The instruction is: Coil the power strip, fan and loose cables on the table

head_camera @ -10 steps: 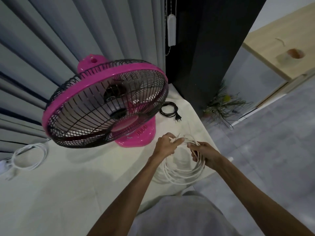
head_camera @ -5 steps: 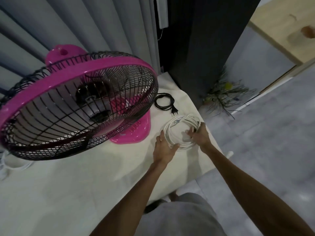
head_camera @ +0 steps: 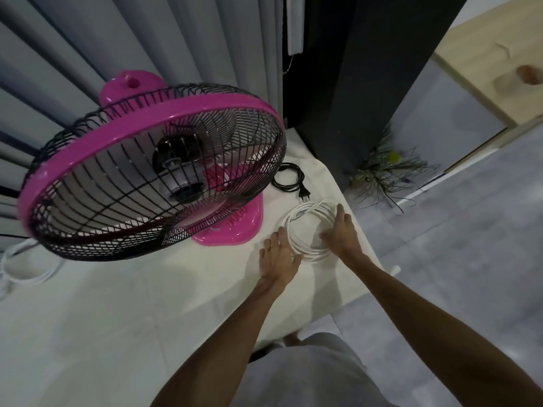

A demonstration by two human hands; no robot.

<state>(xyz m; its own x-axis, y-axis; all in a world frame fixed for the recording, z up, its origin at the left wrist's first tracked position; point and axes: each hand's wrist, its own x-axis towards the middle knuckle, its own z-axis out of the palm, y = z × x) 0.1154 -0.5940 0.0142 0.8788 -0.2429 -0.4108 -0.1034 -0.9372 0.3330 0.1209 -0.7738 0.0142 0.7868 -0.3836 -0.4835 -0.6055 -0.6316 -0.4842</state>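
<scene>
Head view: fingers of the left hand (head_camera: 279, 255) are straight and spread, tips touching the left rim of the white cable coil (head_camera: 314, 255); the right hand (head_camera: 342, 233) lies flat, fingers loose, on its right side. The coil lies on the table (head_camera: 147, 304) near the right edge, beside the pink fan (head_camera: 176, 113), with a coiled black cable (head_camera: 286, 180) just behind.

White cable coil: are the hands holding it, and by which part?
Nothing is held: the white cable coil lies flat, left hand touching its left side, right hand resting on its right.
</scene>
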